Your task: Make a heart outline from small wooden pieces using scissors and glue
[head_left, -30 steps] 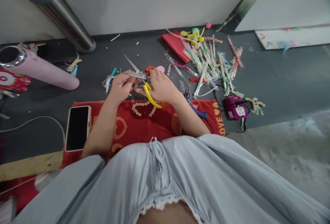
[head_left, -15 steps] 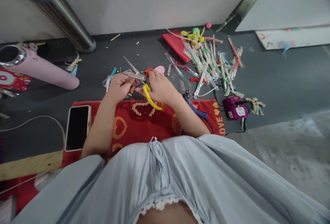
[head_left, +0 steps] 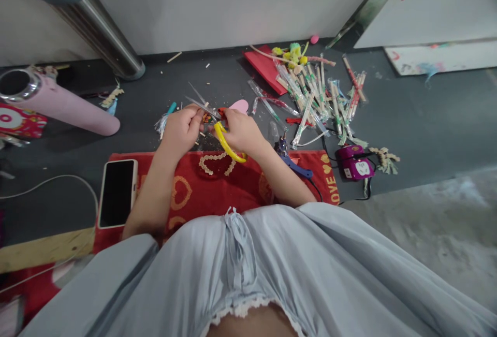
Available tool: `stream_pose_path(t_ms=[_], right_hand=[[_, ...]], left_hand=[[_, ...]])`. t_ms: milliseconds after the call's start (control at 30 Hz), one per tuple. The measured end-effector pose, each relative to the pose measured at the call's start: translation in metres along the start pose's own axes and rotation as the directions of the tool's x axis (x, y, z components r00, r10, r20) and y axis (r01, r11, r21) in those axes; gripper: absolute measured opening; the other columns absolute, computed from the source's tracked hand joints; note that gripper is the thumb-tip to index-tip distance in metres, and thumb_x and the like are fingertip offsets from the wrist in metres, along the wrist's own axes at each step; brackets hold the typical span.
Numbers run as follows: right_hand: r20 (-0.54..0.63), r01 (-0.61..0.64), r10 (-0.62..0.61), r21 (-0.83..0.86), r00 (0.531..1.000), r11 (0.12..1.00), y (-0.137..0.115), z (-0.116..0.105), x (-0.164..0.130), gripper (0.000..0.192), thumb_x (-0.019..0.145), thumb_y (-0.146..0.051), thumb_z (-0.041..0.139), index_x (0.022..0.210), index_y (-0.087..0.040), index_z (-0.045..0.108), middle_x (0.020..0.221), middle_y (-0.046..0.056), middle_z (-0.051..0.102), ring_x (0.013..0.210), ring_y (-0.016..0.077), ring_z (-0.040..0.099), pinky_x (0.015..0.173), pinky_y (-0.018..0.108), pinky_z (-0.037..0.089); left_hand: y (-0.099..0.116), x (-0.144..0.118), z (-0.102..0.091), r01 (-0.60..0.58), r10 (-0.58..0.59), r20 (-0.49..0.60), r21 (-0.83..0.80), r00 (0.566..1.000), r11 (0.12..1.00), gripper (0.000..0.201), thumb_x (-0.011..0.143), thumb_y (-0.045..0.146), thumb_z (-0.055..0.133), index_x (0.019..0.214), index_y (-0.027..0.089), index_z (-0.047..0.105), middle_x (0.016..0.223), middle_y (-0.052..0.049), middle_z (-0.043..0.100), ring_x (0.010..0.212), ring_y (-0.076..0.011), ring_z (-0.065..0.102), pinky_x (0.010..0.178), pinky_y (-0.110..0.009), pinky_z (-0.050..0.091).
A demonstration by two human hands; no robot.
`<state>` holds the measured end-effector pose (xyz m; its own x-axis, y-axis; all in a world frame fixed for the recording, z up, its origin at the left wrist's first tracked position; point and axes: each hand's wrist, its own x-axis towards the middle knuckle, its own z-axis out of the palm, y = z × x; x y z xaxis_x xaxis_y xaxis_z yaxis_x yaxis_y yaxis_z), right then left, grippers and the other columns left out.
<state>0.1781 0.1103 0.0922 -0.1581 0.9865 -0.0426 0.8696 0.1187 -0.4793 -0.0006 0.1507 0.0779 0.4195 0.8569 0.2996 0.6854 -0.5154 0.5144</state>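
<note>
My right hand (head_left: 244, 131) grips scissors (head_left: 224, 137) with yellow and orange handles; the steel blades point left and away, slightly parted. My left hand (head_left: 181, 129) is closed just left of the blades and pinches something small at them that I cannot make out. Both hands hover over the far edge of a red cloth (head_left: 217, 184) with heart patterns. A pink heart-shaped piece (head_left: 239, 104) lies just beyond my right hand.
A phone (head_left: 117, 192) lies face up left of the cloth. Right of my hands is a heap of wrapped sticks (head_left: 318, 96), a red card (head_left: 266, 68), blue-handled pliers (head_left: 293, 163) and a purple device (head_left: 354, 163). A pink roll (head_left: 66, 106) and a metal pipe (head_left: 101, 31) are at left.
The scissor blades have closed somewhat and tilted. My left hand has moved up and right, tight against the blades.
</note>
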Motion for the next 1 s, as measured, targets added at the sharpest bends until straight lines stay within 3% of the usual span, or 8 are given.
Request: stream_pose_path(t_ms=[133,400,733,1000], right_hand=[[-0.023,0.030,-0.030,0.037,0.999,0.999,0.003,0.002,0.001,0.070,0.095,-0.072,0.033,0.114,-0.010,0.056,0.112,0.019,0.067,0.100,0.0276,0.064,0.087,0.039,0.048],[-0.126,0.179,-0.180,-0.015,0.976,0.984,0.015,0.007,-0.002,0.081,0.085,-0.085,0.034,0.115,-0.011,0.050,0.117,0.022,0.060,0.108,0.0325,0.059,0.100,0.051,0.046],[-0.092,0.140,-0.142,-0.031,0.986,0.990,0.009,0.001,-0.005,0.078,0.090,-0.081,0.028,0.114,-0.010,0.050,0.117,0.023,0.058,0.109,0.0326,0.058,0.101,0.050,0.045],[-0.056,0.145,-0.146,-0.025,0.988,0.989,0.010,0.001,-0.006,0.082,0.087,-0.084,0.030,0.113,-0.009,0.051,0.116,0.023,0.061,0.108,0.0329,0.060,0.098,0.048,0.046]], left_hand=[[0.000,-0.001,0.004,-0.041,0.055,-0.091,0.140,0.994,0.989,0.034,0.101,0.037,0.039,0.107,0.019,0.068,0.101,-0.009,0.075,0.097,-0.0211,0.069,0.087,-0.031,0.051],[0.001,-0.003,0.004,-0.122,0.130,-0.095,0.091,0.987,0.988,0.038,0.102,0.029,0.033,0.093,0.018,0.068,0.090,-0.005,0.073,0.088,-0.0170,0.069,0.083,-0.027,0.052],[0.012,-0.002,0.000,-0.075,0.077,-0.079,0.024,0.994,0.997,0.044,0.102,0.041,0.031,0.073,0.021,0.058,0.073,-0.004,0.067,0.072,-0.0165,0.065,0.071,-0.028,0.050],[0.011,-0.002,0.000,-0.085,0.087,-0.037,0.051,0.996,0.995,0.037,0.100,0.036,0.034,0.083,0.021,0.063,0.081,-0.007,0.071,0.081,-0.0196,0.068,0.078,-0.030,0.051]])
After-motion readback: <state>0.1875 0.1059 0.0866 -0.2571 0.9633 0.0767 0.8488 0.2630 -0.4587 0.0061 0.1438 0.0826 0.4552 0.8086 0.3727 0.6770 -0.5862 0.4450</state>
